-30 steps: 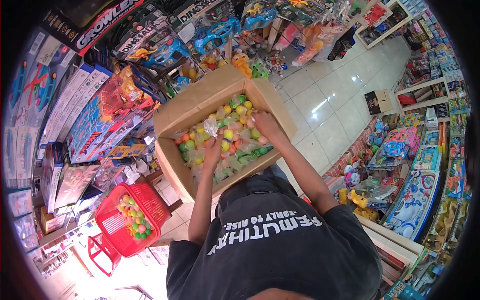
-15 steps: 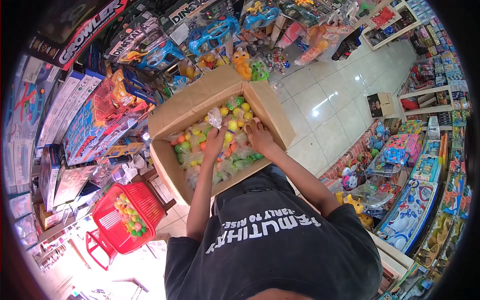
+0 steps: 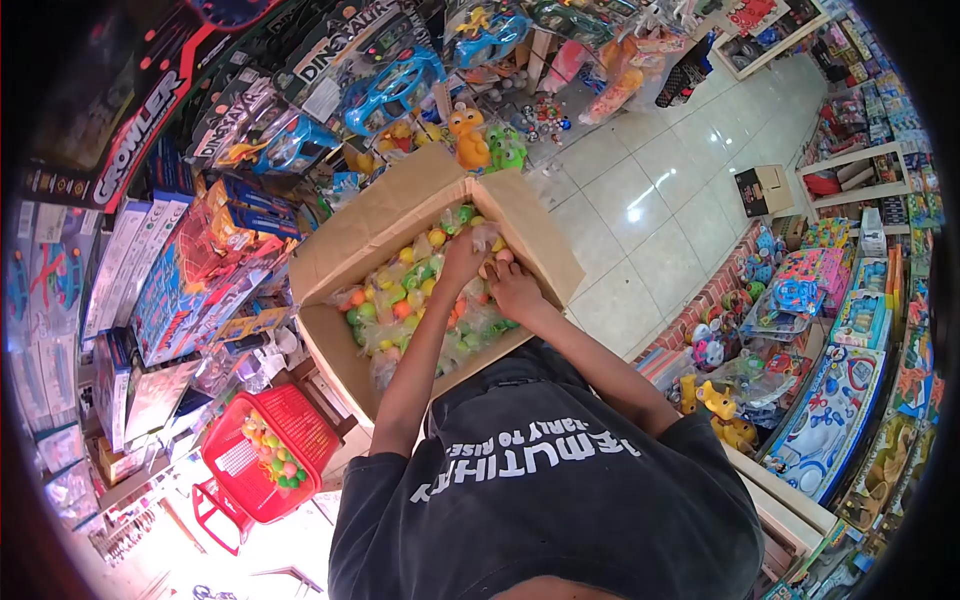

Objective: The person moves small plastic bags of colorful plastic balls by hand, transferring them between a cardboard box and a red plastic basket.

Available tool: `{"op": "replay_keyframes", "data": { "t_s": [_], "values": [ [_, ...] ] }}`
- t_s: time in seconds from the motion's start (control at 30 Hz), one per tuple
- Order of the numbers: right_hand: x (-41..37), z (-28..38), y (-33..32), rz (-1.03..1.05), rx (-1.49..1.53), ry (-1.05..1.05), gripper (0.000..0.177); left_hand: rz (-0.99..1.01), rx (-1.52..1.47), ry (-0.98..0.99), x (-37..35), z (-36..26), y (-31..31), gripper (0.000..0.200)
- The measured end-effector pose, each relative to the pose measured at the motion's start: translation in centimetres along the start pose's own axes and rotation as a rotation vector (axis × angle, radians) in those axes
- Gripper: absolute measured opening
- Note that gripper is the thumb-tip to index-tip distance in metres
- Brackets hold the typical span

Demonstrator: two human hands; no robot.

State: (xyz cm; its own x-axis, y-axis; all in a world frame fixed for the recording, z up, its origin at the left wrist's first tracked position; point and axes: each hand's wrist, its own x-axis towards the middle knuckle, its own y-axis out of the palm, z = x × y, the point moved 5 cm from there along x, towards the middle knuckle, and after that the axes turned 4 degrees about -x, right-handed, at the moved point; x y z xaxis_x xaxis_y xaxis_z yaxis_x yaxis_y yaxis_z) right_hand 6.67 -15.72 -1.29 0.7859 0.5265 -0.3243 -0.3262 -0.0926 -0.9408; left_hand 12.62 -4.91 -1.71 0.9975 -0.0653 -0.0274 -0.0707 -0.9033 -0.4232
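Observation:
An open cardboard box in front of me holds many small colourful balls packed in clear plastic bags. My left hand is closed on the gathered top of a clear plastic bag near the box's far right corner. Right beside it, my right hand reaches in with bent fingers against the bagged balls, close to a pinkish ball. What lies under those fingers is partly hidden.
A red plastic basket with a bag of colourful balls stands at lower left. Boxed toys line the left side. Packaged toys fill shelves on the right, beside a tiled floor.
My left hand has moved right across the box with the plastic bag top, closing the gap to my right hand. My right hand has shifted slightly. The view has turned a little.

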Motion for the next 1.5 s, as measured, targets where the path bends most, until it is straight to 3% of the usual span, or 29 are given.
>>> {"op": "replay_keyframes", "data": {
  "t_s": [0.07, 0.2, 0.27, 0.33, 0.37, 0.57, 0.8, 0.87, 0.97, 1.3, 1.37, 1.5],
  "values": [
    [-0.1, -0.1, 0.2, 0.007, -0.006, 0.004, 0.046, 0.047, -0.042, 0.026, -0.1, 0.1, 0.5, 0.046],
    [-0.2, 0.3, -0.1, -0.012, 0.012, 0.011, 0.048, -0.051, 0.039, 0.123, -0.8, 1.3, 0.2, 0.046],
    [-0.2, 0.4, 0.3, 0.021, 0.031, 0.026, 0.049, 0.074, 0.099, 0.038, -0.8, 2.2, 0.4, 0.046],
    [-0.1, 0.5, 0.8, -0.041, -0.009, 0.038, 0.071, 0.106, 0.090, -0.024, -0.6, 2.2, 0.3, 0.046],
    [-0.2, 0.5, 1.1, -0.041, -0.010, 0.036, 0.071, 0.137, 0.081, -0.087, -0.6, 2.3, 0.4, 0.045],
    [-0.8, 0.4, 1.4, -0.206, 0.053, 0.013, 0.074, -0.008, 0.171, 0.035, -1.6, 1.9, 0.3, 0.043],
    [-1.0, 0.2, 0.0, -0.027, 0.113, -0.013, 0.078, 0.050, 0.341, 0.053, -2.0, 1.2, 0.0, 0.042],
    [-1.1, 0.0, -0.6, 0.054, 0.148, 0.001, 0.079, -0.063, 0.110, 0.022, -2.7, 0.8, -0.7, 0.039],
    [-1.3, -0.2, -0.2, 0.127, 0.253, 0.042, 0.081, -0.123, 0.086, 0.031, -3.5, 0.8, -0.7, 0.037],
    [-0.9, 0.1, 0.9, 0.154, 0.180, 0.063, 0.087, -0.015, 0.087, 0.032, -4.2, 3.1, -0.6, 0.032],
    [-1.0, 0.1, 0.7, 0.164, 0.203, 0.069, 0.086, -0.006, -0.239, -0.159, -4.8, 3.4, -0.9, 0.035],
    [-2.4, -0.4, -0.4, 0.060, 0.233, 0.038, 0.080, -0.085, -0.261, -0.149, -6.3, 0.7, -2.1, 0.036]
  ]
}}
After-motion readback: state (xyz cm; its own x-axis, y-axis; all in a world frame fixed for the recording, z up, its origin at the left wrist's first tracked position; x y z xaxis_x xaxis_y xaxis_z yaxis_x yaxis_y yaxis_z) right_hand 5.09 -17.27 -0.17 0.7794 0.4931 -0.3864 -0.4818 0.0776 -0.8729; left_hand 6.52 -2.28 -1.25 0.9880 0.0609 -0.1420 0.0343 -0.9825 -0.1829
